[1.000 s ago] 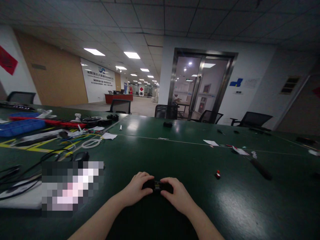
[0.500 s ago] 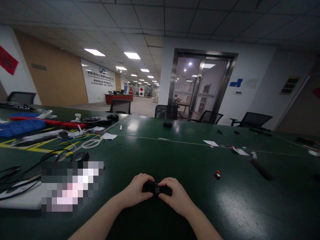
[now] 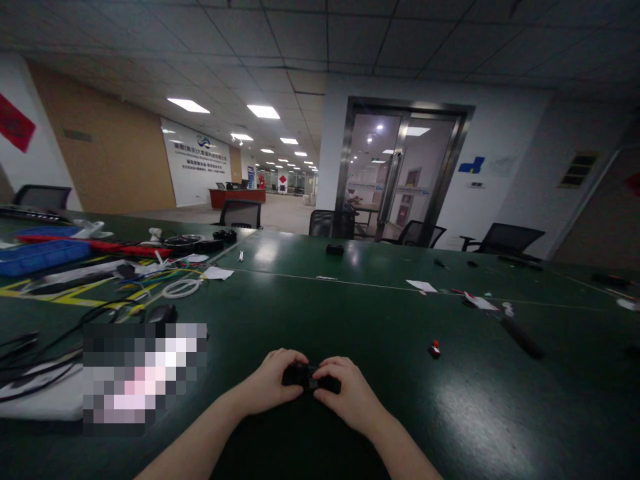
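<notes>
Both hands meet low in the middle of the head view, just above the dark green table (image 3: 380, 327). My left hand (image 3: 273, 383) and my right hand (image 3: 345, 393) are each closed on one end of a small black part (image 3: 309, 378). Fingers curl over its top and thumbs press its near side. The part is mostly hidden by the fingers, so I cannot make out its shape.
A small red piece (image 3: 435, 347) lies to the right, a dark cylinder (image 3: 520, 337) beyond it. Cables, a white ring (image 3: 181, 287), blue trays (image 3: 43, 255) and tools crowd the left. Paper scraps (image 3: 423, 285) lie mid-table. Office chairs (image 3: 333, 223) stand behind.
Both hands have drawn slightly closer together and nearer to me, covering more of the black part. Nothing else on the table has moved.
</notes>
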A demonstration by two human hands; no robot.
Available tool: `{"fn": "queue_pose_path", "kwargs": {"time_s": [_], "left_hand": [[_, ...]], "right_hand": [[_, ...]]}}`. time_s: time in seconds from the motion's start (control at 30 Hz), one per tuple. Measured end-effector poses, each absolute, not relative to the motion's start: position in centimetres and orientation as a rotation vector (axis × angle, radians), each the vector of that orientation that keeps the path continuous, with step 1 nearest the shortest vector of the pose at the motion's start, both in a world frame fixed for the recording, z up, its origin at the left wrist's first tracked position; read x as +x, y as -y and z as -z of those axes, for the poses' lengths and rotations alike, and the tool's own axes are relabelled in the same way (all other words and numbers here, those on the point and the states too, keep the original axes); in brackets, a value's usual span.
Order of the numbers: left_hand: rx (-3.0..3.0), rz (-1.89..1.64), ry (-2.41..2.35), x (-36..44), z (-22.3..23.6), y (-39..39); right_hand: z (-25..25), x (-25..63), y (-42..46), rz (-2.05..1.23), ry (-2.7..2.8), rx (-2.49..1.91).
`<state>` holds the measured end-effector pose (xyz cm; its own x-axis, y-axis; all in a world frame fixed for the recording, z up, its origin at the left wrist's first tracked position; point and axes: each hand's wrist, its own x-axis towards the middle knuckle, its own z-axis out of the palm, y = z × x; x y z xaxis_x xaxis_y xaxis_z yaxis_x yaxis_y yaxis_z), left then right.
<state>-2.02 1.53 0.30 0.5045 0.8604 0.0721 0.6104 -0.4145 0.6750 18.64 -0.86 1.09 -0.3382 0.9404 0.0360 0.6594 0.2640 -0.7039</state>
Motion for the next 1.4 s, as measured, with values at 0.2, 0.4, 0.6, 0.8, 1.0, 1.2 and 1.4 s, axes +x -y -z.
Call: {"fn": "queue_pose_path", "kwargs": {"time_s": [0.2,0.4,0.6,0.8,1.0,1.2,1.4], "left_hand": [[2.17,-0.561,-1.187,-2.1,-0.1,-1.6],[2.165,-0.566,-1.16,-2.1,-0.2,-1.6],[2.188,-0.557,-1.14,-2.0,-0.7,-1.5],[2.133,-0.585,-1.157,-2.4,0.4,-1.8],[2.142,-0.597,-1.151,-2.5,0.6,-1.9],[2.147,-0.579,-1.155,-2.5,0.3,-1.8],[2.141,-0.587,-1.148,-2.6,0.4,-1.9]], "right_hand": [[-0.9,18.6,0.8,-0.792,2.096,-1.433],[-1.1,18.5,0.9,-0.808,2.105,-1.444],[-1.2,18.5,1.0,-0.835,2.105,-1.464],[-1.5,18.4,1.2,-0.816,2.114,-1.455],[-1.4,18.2,1.1,-0.809,2.121,-1.445],[-0.8,18.2,0.7,-0.761,2.137,-1.417],[-1.1,18.2,0.9,-0.79,2.135,-1.441]]}}
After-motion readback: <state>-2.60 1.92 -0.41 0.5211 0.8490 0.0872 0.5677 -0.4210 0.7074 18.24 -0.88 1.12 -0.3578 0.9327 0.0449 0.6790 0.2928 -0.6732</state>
